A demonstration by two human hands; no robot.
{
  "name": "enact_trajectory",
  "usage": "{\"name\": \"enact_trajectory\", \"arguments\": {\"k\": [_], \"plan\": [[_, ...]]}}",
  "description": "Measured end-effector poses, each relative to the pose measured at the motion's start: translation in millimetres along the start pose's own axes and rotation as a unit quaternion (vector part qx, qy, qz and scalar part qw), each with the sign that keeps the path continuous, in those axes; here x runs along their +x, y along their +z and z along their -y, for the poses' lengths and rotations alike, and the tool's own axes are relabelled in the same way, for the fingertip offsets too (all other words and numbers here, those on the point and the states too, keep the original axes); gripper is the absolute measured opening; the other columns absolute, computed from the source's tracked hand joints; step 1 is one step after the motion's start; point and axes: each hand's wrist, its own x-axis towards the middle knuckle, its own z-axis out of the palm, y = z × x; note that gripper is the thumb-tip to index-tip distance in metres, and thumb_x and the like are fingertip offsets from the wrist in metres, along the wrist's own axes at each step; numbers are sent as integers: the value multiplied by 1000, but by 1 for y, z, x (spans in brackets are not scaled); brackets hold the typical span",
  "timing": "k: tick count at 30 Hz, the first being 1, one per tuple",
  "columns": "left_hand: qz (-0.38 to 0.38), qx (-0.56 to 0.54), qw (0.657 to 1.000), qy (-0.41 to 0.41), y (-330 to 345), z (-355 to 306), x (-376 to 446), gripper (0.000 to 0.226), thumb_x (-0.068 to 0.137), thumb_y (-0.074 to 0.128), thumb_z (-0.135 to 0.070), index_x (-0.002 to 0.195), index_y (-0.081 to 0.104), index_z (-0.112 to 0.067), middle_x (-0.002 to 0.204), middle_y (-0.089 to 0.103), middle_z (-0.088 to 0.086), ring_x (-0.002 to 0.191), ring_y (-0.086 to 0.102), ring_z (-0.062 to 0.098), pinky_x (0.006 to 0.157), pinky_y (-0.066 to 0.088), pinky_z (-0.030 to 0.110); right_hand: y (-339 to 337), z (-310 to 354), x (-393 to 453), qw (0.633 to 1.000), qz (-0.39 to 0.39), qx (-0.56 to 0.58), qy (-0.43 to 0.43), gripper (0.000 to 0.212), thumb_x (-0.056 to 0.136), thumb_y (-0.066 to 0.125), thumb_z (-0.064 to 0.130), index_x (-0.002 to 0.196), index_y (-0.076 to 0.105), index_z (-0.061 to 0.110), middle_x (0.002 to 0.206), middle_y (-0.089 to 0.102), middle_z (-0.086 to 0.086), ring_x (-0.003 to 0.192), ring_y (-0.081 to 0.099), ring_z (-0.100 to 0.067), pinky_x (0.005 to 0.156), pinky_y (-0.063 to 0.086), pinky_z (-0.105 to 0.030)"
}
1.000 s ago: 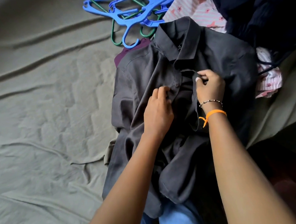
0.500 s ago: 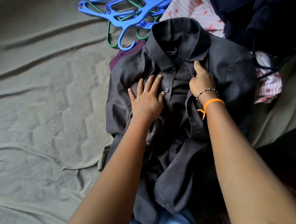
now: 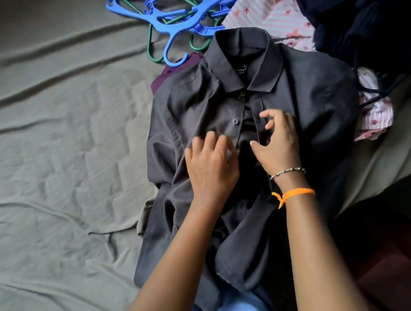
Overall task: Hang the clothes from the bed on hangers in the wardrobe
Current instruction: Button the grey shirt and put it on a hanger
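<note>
A wide stretch of wrinkled grey-green sheet on the bed (image 3: 56, 146) is seen at the left, and a tangle of blue hangers (image 3: 174, 14) mixed with green hangers (image 3: 151, 48) is piled near its far edge. Just right of them the dark grey shirt (image 3: 311, 94) is spread front-up on the bed, collar away from the viewer, with a purple garment (image 3: 171, 74) showing from under its shoulder. The left hand (image 3: 210, 170) is laid on the left front panel, its fingers (image 3: 210, 138) bent over the fabric by the button strip; whether cloth is actually pinched cannot be told. The right hand (image 3: 279, 145) is held over the placket just beside it, fingers spread and curled with nothing gripped. Further right, a pink striped garment (image 3: 275, 15) and a dark navy pile (image 3: 375, 33) are heaped against the shirt. The step in hand is judged to be the opening or straightening of the shirt front before hanging. Next, a hanger would need to be taken from the pile and slid into the shoulders through the opened front.
</note>
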Motion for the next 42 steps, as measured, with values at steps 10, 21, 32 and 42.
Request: {"name": "enact_trajectory", "arguments": {"k": [10,21,32,42], "plan": [[105,-165,973,-122,7,11,-24,23,84,66,-24,101,57,-11,104,58,2,91,57,22,71,38,27,15,-13,-70,987,-126,-89,52,23,69,66,1,89,59,9,90,58,-13,83,53,-36,76,37,-37],[132,-150,971,-132,4,5,-6,13,85,63,-29,88,67,-17,93,65,-3,90,60,19,64,35,27,12,-6,-66,987,-63,92,116,12,82,64,5,91,72,5,71,62,-1,53,51,-8,63,44,-18],[237,-565,741,-275,-42,-12,-7,16,90,59,-3,75,62,-6,48,56,-11,45,48,-4,48,40,10,4,17,-67,980,-81,155,96,7,75,71,3,81,69,5,66,58,11,55,55,6,58,44,-6],[173,-389,881,-206,-46,-10,-7,11,84,66,-13,74,67,-16,60,60,-10,55,53,0,58,41,16,8,28,-69,977,-77,172,96,7,75,70,1,81,69,2,62,57,8,52,54,9,55,43,-6]]}}
